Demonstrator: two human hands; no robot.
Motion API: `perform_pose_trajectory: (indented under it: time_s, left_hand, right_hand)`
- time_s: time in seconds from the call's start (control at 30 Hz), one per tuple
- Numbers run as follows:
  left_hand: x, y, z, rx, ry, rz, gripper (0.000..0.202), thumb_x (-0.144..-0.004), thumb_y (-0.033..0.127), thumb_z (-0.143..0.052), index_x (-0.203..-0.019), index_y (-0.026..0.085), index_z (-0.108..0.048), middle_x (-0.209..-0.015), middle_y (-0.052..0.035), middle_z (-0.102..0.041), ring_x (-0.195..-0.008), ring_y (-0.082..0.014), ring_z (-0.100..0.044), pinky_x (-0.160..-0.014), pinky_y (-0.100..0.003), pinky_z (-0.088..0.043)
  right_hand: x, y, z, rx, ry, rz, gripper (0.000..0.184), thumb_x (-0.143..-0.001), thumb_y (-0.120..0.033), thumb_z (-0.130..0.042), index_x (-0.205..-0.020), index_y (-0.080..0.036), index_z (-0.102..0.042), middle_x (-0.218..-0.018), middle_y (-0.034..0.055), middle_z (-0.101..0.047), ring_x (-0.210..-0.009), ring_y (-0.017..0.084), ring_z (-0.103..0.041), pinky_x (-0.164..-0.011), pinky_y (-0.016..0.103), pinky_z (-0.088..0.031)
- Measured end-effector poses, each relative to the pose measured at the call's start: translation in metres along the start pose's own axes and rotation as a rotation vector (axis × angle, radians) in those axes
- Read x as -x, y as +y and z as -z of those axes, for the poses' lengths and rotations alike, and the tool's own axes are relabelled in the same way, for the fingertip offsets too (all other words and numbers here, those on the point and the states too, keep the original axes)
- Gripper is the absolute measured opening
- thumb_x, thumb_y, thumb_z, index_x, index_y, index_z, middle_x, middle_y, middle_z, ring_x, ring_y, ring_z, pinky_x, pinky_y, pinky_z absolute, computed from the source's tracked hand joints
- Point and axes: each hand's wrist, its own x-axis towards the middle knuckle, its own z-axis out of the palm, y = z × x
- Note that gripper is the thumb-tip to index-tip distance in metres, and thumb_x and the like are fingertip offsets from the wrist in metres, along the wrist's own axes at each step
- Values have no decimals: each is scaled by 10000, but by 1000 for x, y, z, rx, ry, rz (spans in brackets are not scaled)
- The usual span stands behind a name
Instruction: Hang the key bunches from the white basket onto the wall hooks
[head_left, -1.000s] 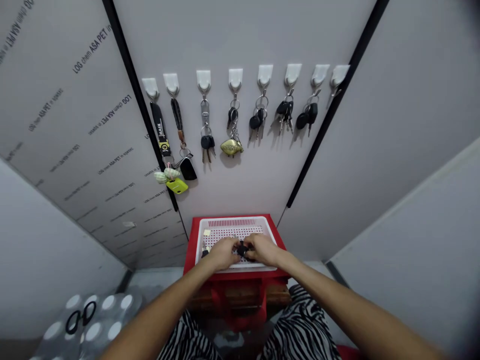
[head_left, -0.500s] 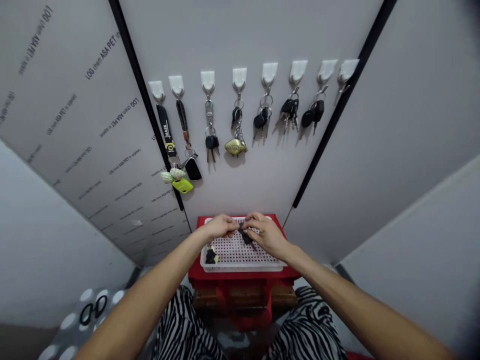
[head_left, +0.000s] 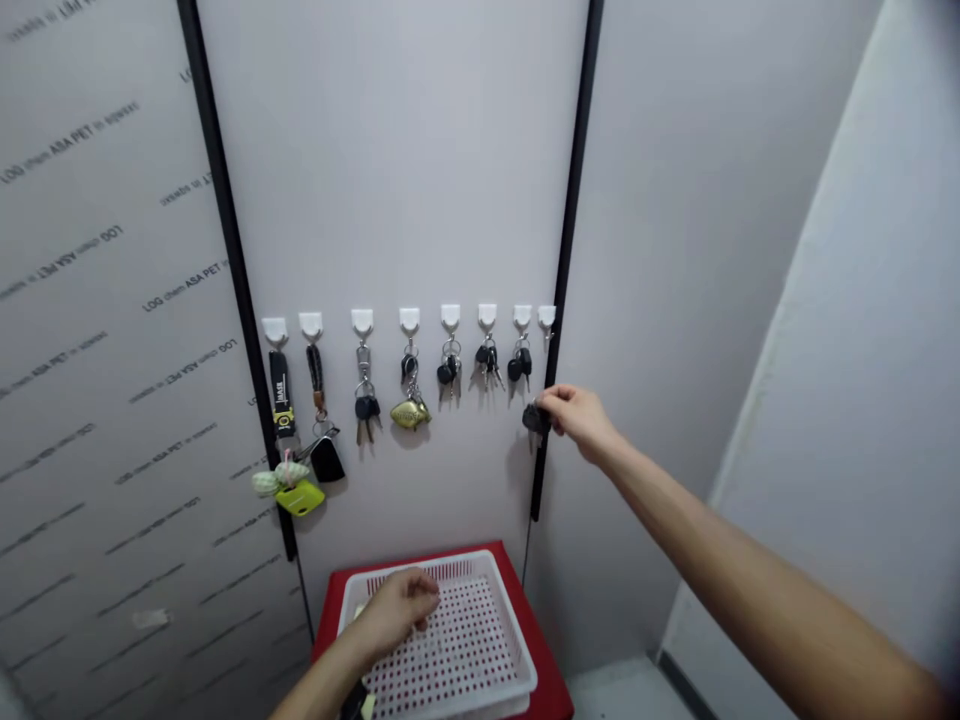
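My right hand point(head_left: 579, 416) is raised toward the wall and pinches a black key point(head_left: 535, 419) just below the rightmost white hook point(head_left: 547, 317), which has nothing hanging on it. A row of white hooks point(head_left: 409, 320) carries several key sets, among them a gold fob point(head_left: 409, 413) and a yellow-green tag point(head_left: 299, 497). My left hand point(head_left: 397, 609) rests low over the white perforated basket point(head_left: 472, 650), fingers curled; whether it holds anything is hidden.
The basket sits on a red stool point(head_left: 553, 682) against the wall. Black vertical strips point(head_left: 568, 250) divide the grey wall panels. A dark item with a pale bit point(head_left: 358, 703) lies at the basket's near left corner.
My right hand lifted the black key out of the basket up to the hook row. My left hand let go and stayed over the basket. The view tilted upward.
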Motion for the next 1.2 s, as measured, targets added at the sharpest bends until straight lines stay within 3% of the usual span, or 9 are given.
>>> perform_pose_trajectory:
  time_s: [0.1, 0.23, 0.5, 0.77, 0.93, 1.07, 1.13, 1.2]
  left_hand:
    - [-1, -10, 0, 21, 21, 24, 152, -546, 229, -451, -669, 149, -417, -520, 72, -405, -426, -38, -381, -419, -166, -246]
    - [-1, -18, 1, 27, 29, 27, 130, -537, 211, -449, -643, 152, -401, -495, 78, -387, -408, -36, -372, -406, -164, -234]
    - [-1, -23, 0, 30, 41, 35, 103, -533, 184, -438, -621, 158, -392, -493, 73, -391, -382, -40, -366, -381, -169, -213]
    - [-16, -60, -10, 27, 5, 81, 177, -499, 245, -514, -577, 170, -373, -411, 85, -351, -373, -49, -336, -405, -177, -240]
    - [7, -62, -15, -83, 41, -6, 180, -535, 306, -463, -623, 156, -418, -422, 75, -356, -385, -57, -328, -404, -184, -246]
    - [23, -43, -16, -274, 40, -60, 238, -552, 347, -425, -671, 144, -459, -461, 51, -412, -438, -87, -397, -434, -200, -309]
    - [24, -35, -17, -380, 29, -84, 254, -556, 357, -418, -681, 144, -478, -516, 23, -485, -510, -116, -460, -500, -219, -362]
    - [25, -31, -19, -496, 36, -107, 255, -557, 359, -419, -680, 150, -498, -599, -7, -551, -602, -145, -508, -585, -237, -391]
  right_hand:
    - [-24, -28, 13, -6, 87, 36, 51, -543, -125, -477, -504, -143, -449, -366, -67, -384, -297, 27, -316, -277, 151, -235]
    - [-49, -47, 22, 6, 157, 79, 103, -555, -84, -508, -512, -141, -434, -387, -58, -410, -313, 33, -380, -275, 147, -301]
    - [-67, -50, 24, -15, 144, -9, 212, -546, -35, -551, -480, -142, -380, -368, -46, -429, -351, 61, -457, -339, 186, -410]
    - [-60, -39, 25, 24, 147, -26, 152, -570, -26, -494, -487, -128, -418, -391, -43, -424, -333, 41, -426, -344, 174, -391]
    - [-32, -1, 41, 116, 143, -34, 32, -606, -122, -463, -598, -139, -489, -507, -27, -474, -367, 44, -448, -324, 150, -334]
    - [20, 43, 56, 318, -56, -53, 109, -626, -144, -422, -670, -133, -520, -569, -2, -528, -403, 52, -471, -371, 155, -343]
    - [58, 68, 48, 410, -215, -61, 137, -628, -139, -411, -671, -125, -540, -557, 6, -548, -437, 66, -490, -423, 166, -360]
    - [98, 92, 27, 453, -300, 13, 146, -625, -147, -421, -672, -127, -558, -619, 17, -581, -549, 85, -521, -511, 175, -376]
